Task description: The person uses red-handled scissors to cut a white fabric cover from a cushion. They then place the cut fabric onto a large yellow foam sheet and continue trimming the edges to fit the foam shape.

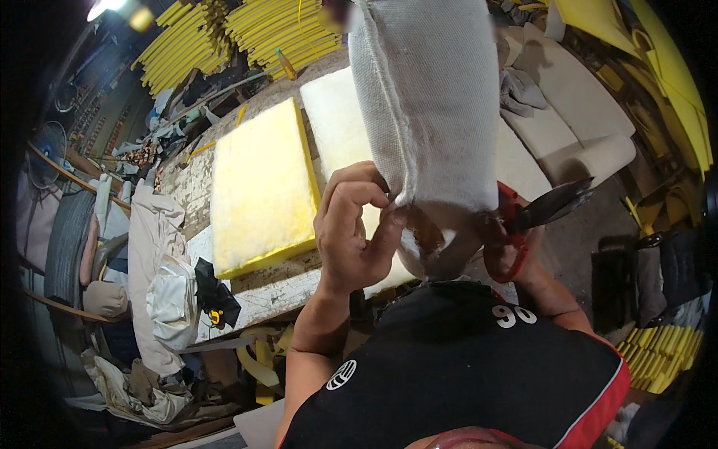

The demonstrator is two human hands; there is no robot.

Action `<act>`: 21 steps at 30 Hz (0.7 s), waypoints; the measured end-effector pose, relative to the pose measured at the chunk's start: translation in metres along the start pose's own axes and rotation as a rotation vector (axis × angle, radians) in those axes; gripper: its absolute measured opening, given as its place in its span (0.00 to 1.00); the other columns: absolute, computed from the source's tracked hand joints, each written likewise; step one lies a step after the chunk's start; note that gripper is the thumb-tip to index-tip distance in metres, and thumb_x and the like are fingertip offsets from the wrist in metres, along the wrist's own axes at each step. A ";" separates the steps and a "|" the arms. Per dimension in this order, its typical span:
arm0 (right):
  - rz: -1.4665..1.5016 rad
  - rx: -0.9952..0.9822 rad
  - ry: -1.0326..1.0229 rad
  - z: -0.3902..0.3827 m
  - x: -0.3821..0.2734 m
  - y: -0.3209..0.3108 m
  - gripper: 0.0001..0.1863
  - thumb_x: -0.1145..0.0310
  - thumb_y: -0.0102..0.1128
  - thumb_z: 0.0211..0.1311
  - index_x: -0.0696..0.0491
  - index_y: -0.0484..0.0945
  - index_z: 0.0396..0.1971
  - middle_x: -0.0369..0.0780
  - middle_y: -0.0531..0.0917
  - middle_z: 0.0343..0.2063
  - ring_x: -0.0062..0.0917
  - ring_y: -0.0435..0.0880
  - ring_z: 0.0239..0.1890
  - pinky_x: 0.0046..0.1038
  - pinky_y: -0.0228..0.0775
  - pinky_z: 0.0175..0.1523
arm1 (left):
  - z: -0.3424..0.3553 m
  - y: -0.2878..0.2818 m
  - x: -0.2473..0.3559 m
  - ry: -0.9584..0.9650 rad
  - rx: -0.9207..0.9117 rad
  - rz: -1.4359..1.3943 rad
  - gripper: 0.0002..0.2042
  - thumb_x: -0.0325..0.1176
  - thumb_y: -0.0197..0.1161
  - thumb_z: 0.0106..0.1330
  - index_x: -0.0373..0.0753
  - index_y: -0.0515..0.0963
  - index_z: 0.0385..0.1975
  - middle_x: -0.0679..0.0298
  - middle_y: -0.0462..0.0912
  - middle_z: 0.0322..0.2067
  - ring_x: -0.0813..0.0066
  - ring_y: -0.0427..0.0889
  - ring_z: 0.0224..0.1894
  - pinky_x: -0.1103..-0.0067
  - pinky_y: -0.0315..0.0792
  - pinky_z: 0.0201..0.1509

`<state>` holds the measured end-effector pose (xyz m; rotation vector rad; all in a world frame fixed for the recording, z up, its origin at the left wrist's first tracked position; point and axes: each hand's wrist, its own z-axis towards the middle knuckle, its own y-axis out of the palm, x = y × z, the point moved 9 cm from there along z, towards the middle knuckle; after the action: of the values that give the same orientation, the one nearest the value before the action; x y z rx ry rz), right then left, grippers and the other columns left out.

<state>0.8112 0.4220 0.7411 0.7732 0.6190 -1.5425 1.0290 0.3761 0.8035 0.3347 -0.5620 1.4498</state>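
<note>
A long cushion-like piece in a light grey woven cover stands up in front of me, with a seam running down its left side. My left hand pinches the cover's lower left corner between thumb and fingers. At the lower right corner is my right hand, partly in shadow, closed around red-handled scissors. Their dark blades point away to the right. Below the cover's lower edge a dark, shiny patch shows; I cannot tell what it is.
A yellow foam block topped with white wadding lies on a worn table. Beige cushions lie at the back right. Stacked yellow foam strips stand behind. A white bag, a black item and cloth hang at the table's left.
</note>
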 end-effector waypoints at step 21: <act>0.177 -0.459 0.384 0.014 -0.044 0.009 0.32 0.50 0.63 0.62 0.63 0.73 0.54 0.41 0.81 0.37 0.22 0.80 0.35 0.26 0.73 0.42 | 0.064 0.044 -0.021 -0.057 0.048 -0.048 0.07 0.19 0.63 0.64 0.30 0.74 0.38 0.56 0.74 0.42 0.72 0.77 0.44 0.81 0.74 0.49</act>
<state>0.8199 0.4384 0.7847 0.7477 1.1116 -1.0375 0.9755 0.3293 0.8396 0.4260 -0.5626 1.4127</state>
